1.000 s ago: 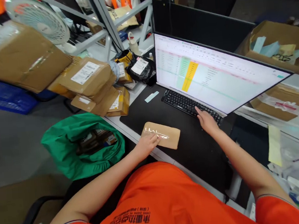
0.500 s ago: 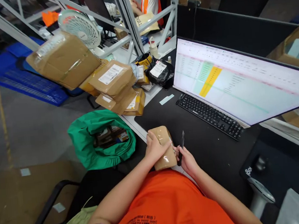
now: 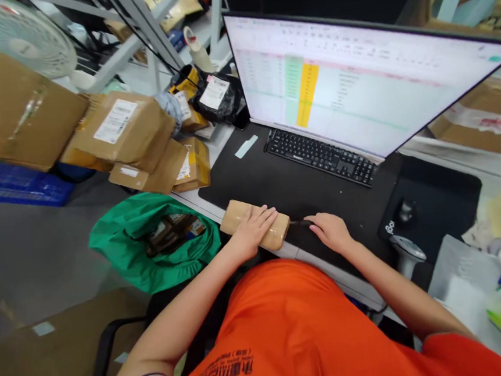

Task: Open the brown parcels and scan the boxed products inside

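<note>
A small brown cardboard box (image 3: 276, 234), shiny with clear tape, lies at the front edge of the black desk mat. Across its top rests my left hand (image 3: 254, 228), fingers stretched over the box and holding it in place. My right hand (image 3: 331, 230) is closed around a dark utility knife (image 3: 302, 222). The knife points left, and its tip meets the right end of the box; whether the blade is in the cardboard I cannot tell. My palm hides most of the handle.
Left of the desk, a green sack (image 3: 118, 234) holds several parcels. Stacked cardboard boxes (image 3: 140, 127) stand behind it, near a fan (image 3: 23, 47). Ahead are a keyboard (image 3: 322, 155) and a monitor (image 3: 355, 79). To the right lie a mouse (image 3: 406, 210) and a scanner (image 3: 407, 250).
The box has turned from lengthwise to crosswise, its end now facing my right hand. The knife has swung from upright to pointing left at the box. The view has shifted right.
</note>
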### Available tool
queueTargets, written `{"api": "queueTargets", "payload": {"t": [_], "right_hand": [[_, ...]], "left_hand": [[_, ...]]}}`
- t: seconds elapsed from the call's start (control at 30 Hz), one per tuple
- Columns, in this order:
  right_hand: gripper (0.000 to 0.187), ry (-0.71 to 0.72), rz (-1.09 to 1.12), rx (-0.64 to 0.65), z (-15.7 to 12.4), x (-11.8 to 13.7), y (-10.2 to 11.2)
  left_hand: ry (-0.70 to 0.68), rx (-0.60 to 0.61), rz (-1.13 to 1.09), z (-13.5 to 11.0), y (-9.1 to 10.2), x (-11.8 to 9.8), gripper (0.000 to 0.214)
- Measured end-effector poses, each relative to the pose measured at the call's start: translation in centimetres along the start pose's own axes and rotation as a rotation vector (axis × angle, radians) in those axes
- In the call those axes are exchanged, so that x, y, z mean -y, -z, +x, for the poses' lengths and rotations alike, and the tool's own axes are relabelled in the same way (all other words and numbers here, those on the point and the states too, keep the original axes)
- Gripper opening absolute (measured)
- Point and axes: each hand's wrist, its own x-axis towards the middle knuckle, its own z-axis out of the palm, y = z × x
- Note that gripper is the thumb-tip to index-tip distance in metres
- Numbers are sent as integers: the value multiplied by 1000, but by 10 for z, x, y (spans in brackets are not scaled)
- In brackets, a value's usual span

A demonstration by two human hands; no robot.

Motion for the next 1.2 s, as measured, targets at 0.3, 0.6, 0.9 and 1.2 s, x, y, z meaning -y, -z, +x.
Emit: {"api": "queueTargets", "payload": {"t": [0.3,0.6,0.9,1.2], "right_hand": [[35,384,-321,111,4,-2,1],[41,-36,-392,-122,24,-31,38],[39,-152,-168,63,61,86,31],[36,99,-533,400,140,214,-3]], "left_hand": [[37,-74,16,5,-21,-7,98],[1,-100,35,-6,-30,-9,91],[252,-626,143,-77,-81,0,40],[171,-526,93,-83,-78,9,40]]}}
